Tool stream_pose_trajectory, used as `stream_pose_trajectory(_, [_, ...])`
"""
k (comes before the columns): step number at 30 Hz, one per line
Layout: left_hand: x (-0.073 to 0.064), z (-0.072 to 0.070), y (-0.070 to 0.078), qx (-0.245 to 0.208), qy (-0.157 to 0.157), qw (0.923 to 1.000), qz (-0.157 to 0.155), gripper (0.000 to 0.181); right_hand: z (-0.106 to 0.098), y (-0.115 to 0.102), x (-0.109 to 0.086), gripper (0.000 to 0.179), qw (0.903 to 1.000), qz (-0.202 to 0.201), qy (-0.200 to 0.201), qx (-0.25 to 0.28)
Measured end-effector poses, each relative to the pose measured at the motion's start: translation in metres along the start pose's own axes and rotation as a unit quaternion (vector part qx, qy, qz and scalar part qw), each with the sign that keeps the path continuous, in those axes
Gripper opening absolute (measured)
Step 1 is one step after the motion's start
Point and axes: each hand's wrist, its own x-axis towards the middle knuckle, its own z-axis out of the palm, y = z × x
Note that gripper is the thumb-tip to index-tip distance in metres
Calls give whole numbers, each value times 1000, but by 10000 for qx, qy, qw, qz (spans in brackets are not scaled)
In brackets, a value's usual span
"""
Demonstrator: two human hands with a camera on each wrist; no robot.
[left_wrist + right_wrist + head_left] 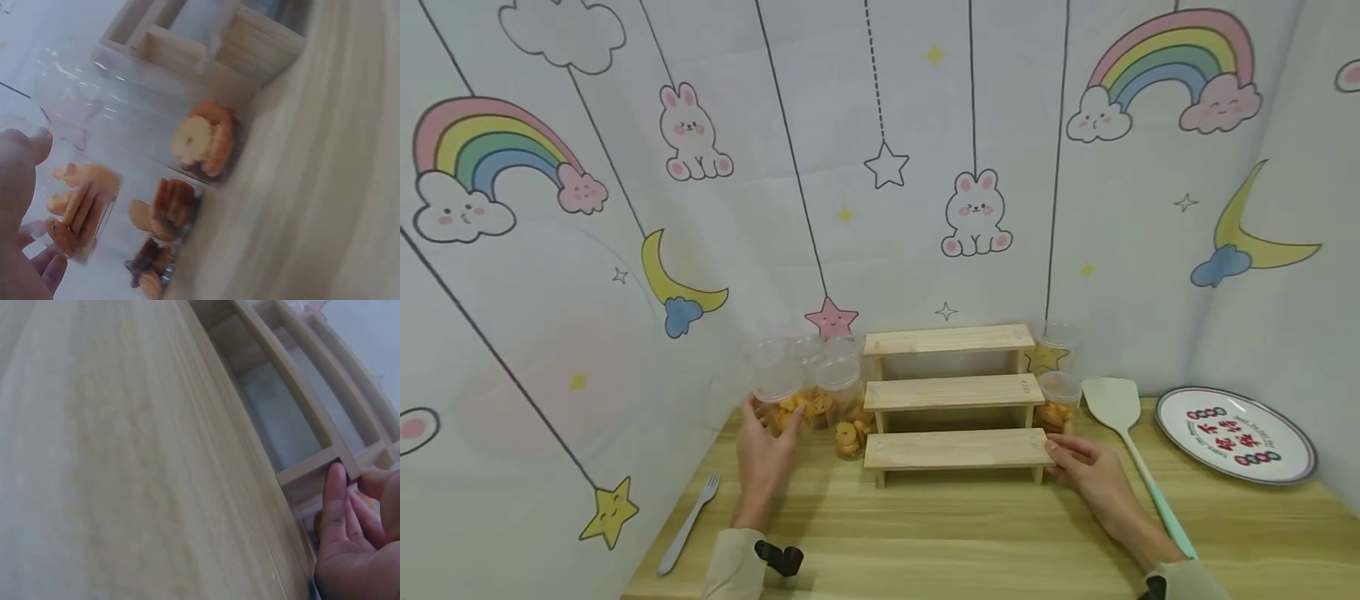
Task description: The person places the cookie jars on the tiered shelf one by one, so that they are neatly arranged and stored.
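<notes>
My left hand (766, 457) holds a clear lidded jar of cookies (778, 387) at the back left. In the left wrist view, thumb and fingers lie on either side of that jar (84, 212). Beside it, other clear jars hold cookies; the nearest jar (841, 392) stands close to the wooden shelf. This three-step wooden shelf (951, 450) stands in the middle near the back wall. At its right end, my right hand (1093, 479) pinches the lowest step between thumb and fingers. The right wrist view shows fingertips (337, 478) under the step's edge.
More clear jars, one with cookies (1060, 396), stand behind the shelf's right end. A white turner with a green handle (1138, 454) lies to the right, beside a white printed plate (1236, 433). A fork (688, 525) lies near the left table edge.
</notes>
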Motion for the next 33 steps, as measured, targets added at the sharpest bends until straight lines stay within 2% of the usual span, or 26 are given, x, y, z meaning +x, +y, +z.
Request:
stream_pose_trajectory(7, [1,-9,31,-544,635,9955,447,86,-1,4,-3,59,10000,-44,76,-15])
stream_pose_trajectory(11, [0,-11,53,-792,1084,9873,850,84,-2,5,-4,61,10000,-17,75,57])
stream_pose_trajectory(15, [-2,-11,80,-1087,1285,9774,1279,83,-2,5,-4,61,9999,49,118,52])
stream_pose_trajectory(20, [-9,-3,120,-1494,1054,9678,1728,79,-1,3,-3,61,9999,44,167,10])
stream_pose_trajectory(23, [-12,10,139,-1649,851,9628,1966,79,-2,3,-2,61,9999,26,151,-8])
stream_pose_trajectory(26, [-16,28,154,-1839,634,9590,2063,80,-2,2,-1,61,9999,15,122,-9])
stream_pose_trajectory(29, [-22,48,166,-2054,372,9589,1923,80,-2,3,-1,62,10000,51,74,22])
stream_pose_trajectory(33, [-32,78,178,-2248,-60,9627,1503,79,0,4,-1,61,9999,96,63,46])
